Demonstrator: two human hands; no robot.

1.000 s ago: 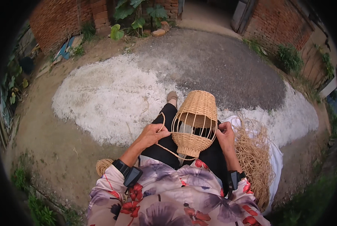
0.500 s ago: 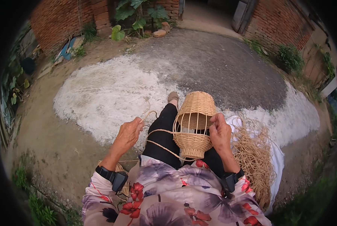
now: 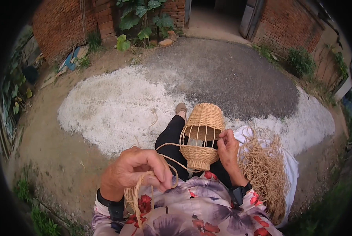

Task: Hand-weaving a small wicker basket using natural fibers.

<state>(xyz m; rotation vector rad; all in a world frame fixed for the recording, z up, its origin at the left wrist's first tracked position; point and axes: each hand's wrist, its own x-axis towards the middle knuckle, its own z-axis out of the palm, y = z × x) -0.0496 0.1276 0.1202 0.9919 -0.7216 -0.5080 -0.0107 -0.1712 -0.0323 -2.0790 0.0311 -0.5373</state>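
Note:
On my lap lies a woven wicker basket (image 3: pixel 201 157), with bare upright ribs between its two woven bands. My right hand (image 3: pixel 228 146) is closed on the basket's right side, at the ribs by the far band. Raised near my body on the left, my left hand (image 3: pixel 140 171) pinches a tan twisted cord (image 3: pixel 137 192). One end of that cord dangles below the fingers. Loops of cord run from beside the left hand across my black trouser leg to the basket's left side.
A heap of tan cord (image 3: pixel 266 169) lies on a white cloth (image 3: pixel 292 169) to my right. White grit (image 3: pixel 109 98) and dark gravel (image 3: pixel 231 74) cover the ground ahead. Beyond stand brick walls (image 3: pixel 280 33), a doorway (image 3: pixel 217 27) and leafy plants (image 3: pixel 142 19).
My left hand has come nearer my body, pulling the cord along. The basket sits slightly lower in view, with my right hand still on its right side.

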